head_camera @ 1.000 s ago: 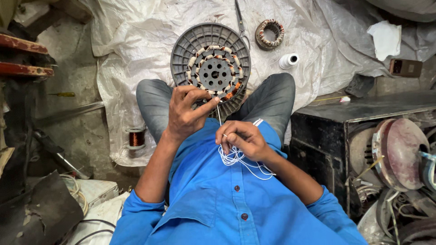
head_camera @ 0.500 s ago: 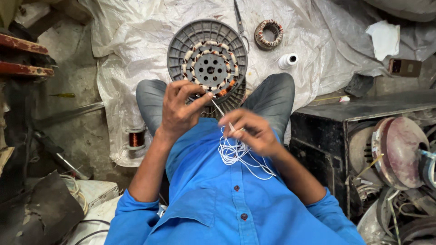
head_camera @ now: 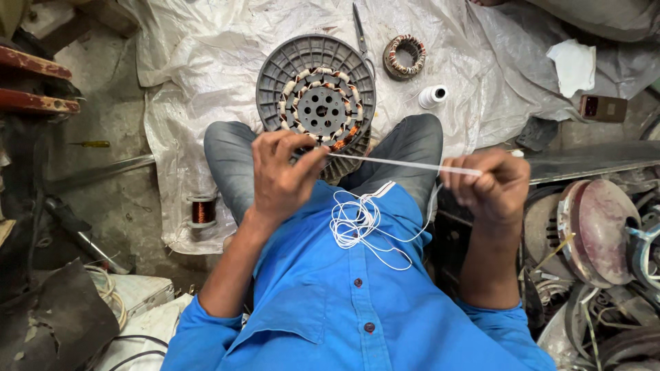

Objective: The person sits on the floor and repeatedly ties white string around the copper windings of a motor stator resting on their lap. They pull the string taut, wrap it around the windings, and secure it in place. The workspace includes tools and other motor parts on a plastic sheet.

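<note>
While one round stator (head_camera: pixel 316 103) rests against the knees, two hands — left hand (head_camera: pixel 283 177), right hand (head_camera: pixel 489 185) — are spread apart, each pinched on one white cord (head_camera: pixel 399 163) drawn taut between them; its slack loops on the blue shirt (head_camera: pixel 344 288). Beyond, on the white sheet (head_camera: pixel 206 62) — one thread spool (head_camera: pixel 432 96), one small winding (head_camera: pixel 404 56), one pair of scissors (head_camera: pixel 359 27).

right hand (head_camera: pixel 491 185) drawn outward, white cord (head_camera: pixel 405 163) now taut
</note>
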